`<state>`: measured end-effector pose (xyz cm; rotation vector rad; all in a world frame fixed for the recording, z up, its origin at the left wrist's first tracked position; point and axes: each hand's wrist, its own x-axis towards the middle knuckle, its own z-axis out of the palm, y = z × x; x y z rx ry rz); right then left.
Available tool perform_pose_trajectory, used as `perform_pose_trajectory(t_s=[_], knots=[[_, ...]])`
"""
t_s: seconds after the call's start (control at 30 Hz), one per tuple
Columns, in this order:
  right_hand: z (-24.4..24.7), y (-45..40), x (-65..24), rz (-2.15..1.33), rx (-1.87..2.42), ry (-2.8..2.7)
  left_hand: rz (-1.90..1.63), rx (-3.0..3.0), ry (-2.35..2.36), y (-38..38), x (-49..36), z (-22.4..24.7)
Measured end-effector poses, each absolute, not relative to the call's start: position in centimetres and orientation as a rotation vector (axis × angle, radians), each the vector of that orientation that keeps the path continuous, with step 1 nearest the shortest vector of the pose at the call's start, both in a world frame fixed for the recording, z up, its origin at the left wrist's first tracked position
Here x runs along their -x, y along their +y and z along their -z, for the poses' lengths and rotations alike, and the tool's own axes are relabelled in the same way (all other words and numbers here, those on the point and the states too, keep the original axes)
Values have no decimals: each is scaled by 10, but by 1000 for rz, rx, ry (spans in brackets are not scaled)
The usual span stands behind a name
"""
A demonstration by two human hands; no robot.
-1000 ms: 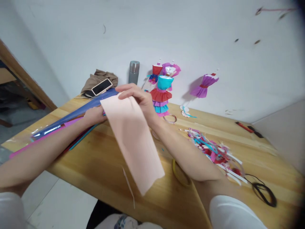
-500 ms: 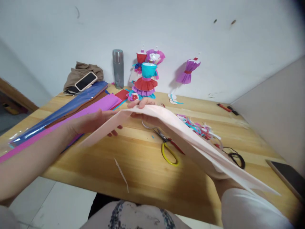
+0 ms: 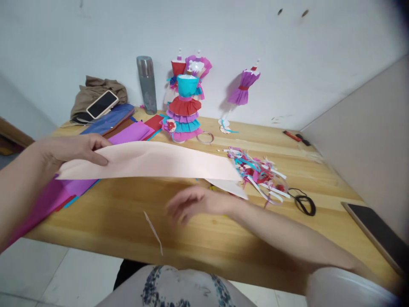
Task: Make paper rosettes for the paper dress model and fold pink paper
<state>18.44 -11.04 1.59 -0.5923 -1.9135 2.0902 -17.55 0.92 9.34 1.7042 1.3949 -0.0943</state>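
Observation:
A long strip of pale pink paper [image 3: 159,160] stretches across the middle, its left end pinched between thumb and fingers of my left hand [image 3: 81,151]. Below the strip, my right hand [image 3: 198,202] is empty, fingers apart and slightly curled, a little blurred. The scissors are mostly hidden under the paper and my right hand; only a bit of yellow handle [image 3: 212,187] shows. A thin paper scrap [image 3: 153,232] lies near the table's front edge. Beneath my left hand are purple paper sheets [image 3: 134,132].
Small dress forms in a turquoise and red ruffled dress [image 3: 185,104] and a purple dress [image 3: 244,87] stand at the back. Around them are a grey bottle [image 3: 147,85], a phone on brown cloth [image 3: 102,104], coloured scraps [image 3: 255,168], a black cord [image 3: 305,204] and a dark tablet [image 3: 373,230].
My left hand has moved left and now grips the strip's end. My right hand has let go of the paper and come down toward me. The strip now lies more level, and the view has shifted slightly.

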Motion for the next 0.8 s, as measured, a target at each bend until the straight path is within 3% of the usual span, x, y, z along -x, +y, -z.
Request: perform_pose_trajectory(t_s=[0.07,0.17,0.3,0.43,0.57,0.63,0.8], knots=[[1,-105,-160,-1719,332,-2353,93,-1765,1413,12,175,-98],[17,-105,-142,-842,-51,-2859,136,-1877,1304,10,157,-110],[23,-109,-146,-222,-3,-3067,155,-1953,1105,0,130,-129],[4,-116,-174,-119,247,-3064,111,-2081,1129,-5,119,-141],[-46,-123,-236,-681,548,-2791,66,-2133,1177,-3,124,-144],[-67,-119,-278,-772,875,-2471,47,-2118,1139,0,130,-142],[-63,-85,-366,-287,1553,-1983,247,-2110,947,2,136,-136]])
